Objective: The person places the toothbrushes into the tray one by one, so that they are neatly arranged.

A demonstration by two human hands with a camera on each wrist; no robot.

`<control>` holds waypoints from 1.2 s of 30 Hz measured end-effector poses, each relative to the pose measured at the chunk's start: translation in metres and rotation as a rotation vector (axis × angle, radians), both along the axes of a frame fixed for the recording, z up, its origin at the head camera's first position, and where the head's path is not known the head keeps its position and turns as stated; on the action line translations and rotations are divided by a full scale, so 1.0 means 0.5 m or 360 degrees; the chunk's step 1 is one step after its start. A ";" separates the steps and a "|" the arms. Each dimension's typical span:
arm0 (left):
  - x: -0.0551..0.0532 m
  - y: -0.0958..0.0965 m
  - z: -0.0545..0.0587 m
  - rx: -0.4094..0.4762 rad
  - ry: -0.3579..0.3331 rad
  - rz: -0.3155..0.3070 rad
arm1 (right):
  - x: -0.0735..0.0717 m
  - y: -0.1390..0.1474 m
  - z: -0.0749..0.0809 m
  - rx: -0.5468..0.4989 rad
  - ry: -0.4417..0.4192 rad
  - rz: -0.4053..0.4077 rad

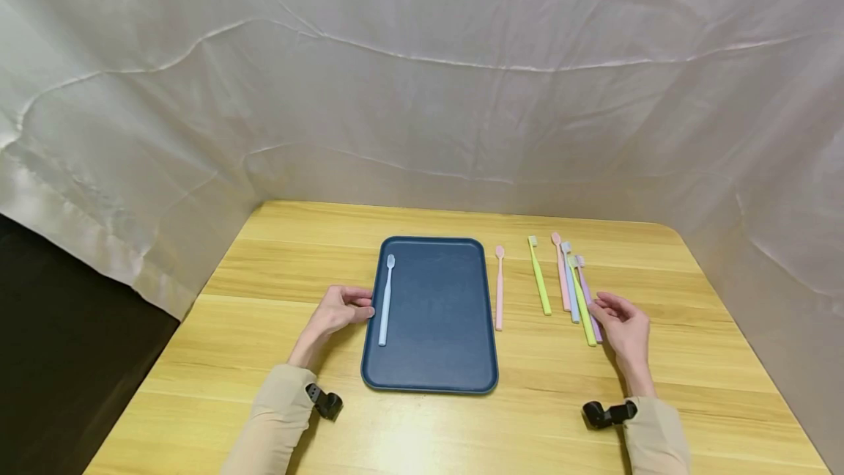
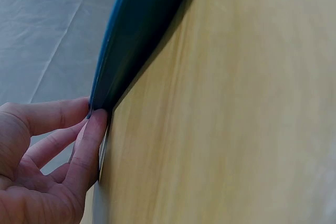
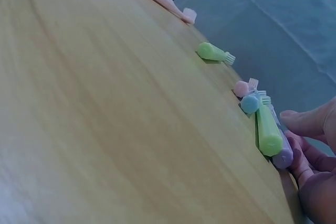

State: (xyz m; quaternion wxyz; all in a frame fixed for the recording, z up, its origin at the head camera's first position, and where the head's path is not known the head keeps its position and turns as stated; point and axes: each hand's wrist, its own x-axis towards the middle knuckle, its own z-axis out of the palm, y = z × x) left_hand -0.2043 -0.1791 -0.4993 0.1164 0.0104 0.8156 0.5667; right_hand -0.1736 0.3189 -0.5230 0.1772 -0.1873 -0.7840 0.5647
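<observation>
My left hand (image 1: 339, 310) is at the left side of a dark blue tray (image 1: 438, 314). In the left wrist view, its thumb and index finger pinch the tray's rim (image 2: 113, 51). A light blue toothbrush (image 1: 386, 299) lies lengthwise in the tray, bristle end away from me. On the right, my right hand (image 1: 623, 328) is beside a purple toothbrush (image 1: 589, 299), its fingertips right at the handle and its thumb apart from the other fingers. Against the purple one lies a green toothbrush (image 1: 583, 306), with a blue toothbrush (image 1: 571, 288) and a pink toothbrush (image 1: 562, 270) to its left.
Another green toothbrush (image 1: 539, 277) lies apart, left of that cluster. A second pink toothbrush (image 1: 499, 292) lies close along the tray's right side. The wooden table (image 1: 527, 416) is backed by a pale hanging curtain (image 1: 428, 116).
</observation>
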 end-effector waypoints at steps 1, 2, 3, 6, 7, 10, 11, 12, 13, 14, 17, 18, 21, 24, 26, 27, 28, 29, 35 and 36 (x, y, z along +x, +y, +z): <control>0.000 0.000 0.001 0.0000 0.0001 0.0001 | 0.000 0.000 0.000 0.0015 -0.0010 0.0001; 0.001 0.000 0.002 -0.0001 0.0000 0.0001 | 0.000 0.000 0.001 0.0021 -0.0019 -0.0002; 0.002 0.001 0.003 -0.0003 0.0000 0.0000 | 0.000 0.001 0.001 0.0036 -0.0024 0.0001; 0.003 0.001 0.005 -0.0003 -0.0001 -0.0001 | 0.000 0.002 0.001 0.0059 -0.0032 0.0009; 0.003 0.001 0.005 -0.0005 -0.0002 -0.0004 | 0.000 0.002 0.001 0.0064 -0.0037 0.0012; 0.003 0.001 0.004 -0.0006 -0.0001 -0.0006 | -0.001 0.004 0.000 0.0060 -0.0054 0.0016; 0.003 0.001 0.004 -0.0005 -0.0002 -0.0007 | -0.001 0.004 0.000 0.0058 -0.0064 0.0020; 0.003 0.001 0.003 -0.0003 -0.0001 -0.0007 | -0.001 0.005 0.000 0.0049 -0.0071 0.0023; 0.002 0.001 0.003 -0.0001 0.0001 -0.0006 | -0.001 0.006 0.000 0.0044 -0.0079 0.0029; 0.002 0.000 0.003 -0.0001 0.0003 -0.0005 | 0.000 0.007 0.000 0.0037 -0.0087 0.0039; 0.002 0.000 0.003 0.0005 0.0008 -0.0001 | 0.003 0.011 0.002 0.0031 -0.0109 0.0079; 0.002 0.000 0.002 0.0002 0.0013 -0.0004 | 0.004 0.012 0.003 0.0038 -0.0113 0.0095; 0.003 0.001 0.003 0.0002 0.0013 0.0001 | 0.007 0.016 0.006 0.0061 -0.0123 0.0146; 0.002 0.001 0.000 0.0000 0.0007 0.0004 | 0.010 0.020 0.010 0.0080 -0.0137 0.0174; 0.001 0.002 -0.001 -0.0001 0.0002 0.0010 | 0.010 0.022 0.012 0.0100 -0.0160 0.0183; 0.001 0.002 -0.001 -0.0003 0.0003 0.0009 | 0.009 0.023 0.013 0.0108 -0.0175 0.0187; 0.001 0.002 -0.001 -0.0005 0.0003 0.0007 | 0.009 0.023 0.015 0.0120 -0.0189 0.0188; 0.002 0.003 0.002 -0.0004 0.0003 0.0006 | 0.008 0.024 0.016 0.0133 -0.0204 0.0193; 0.027 0.013 0.056 0.0000 0.0016 -0.0027 | 0.006 0.028 0.018 0.0152 -0.0268 0.0210; 0.031 0.014 0.064 0.0001 0.0015 -0.0028 | 0.006 0.029 0.018 0.0146 -0.0271 0.0211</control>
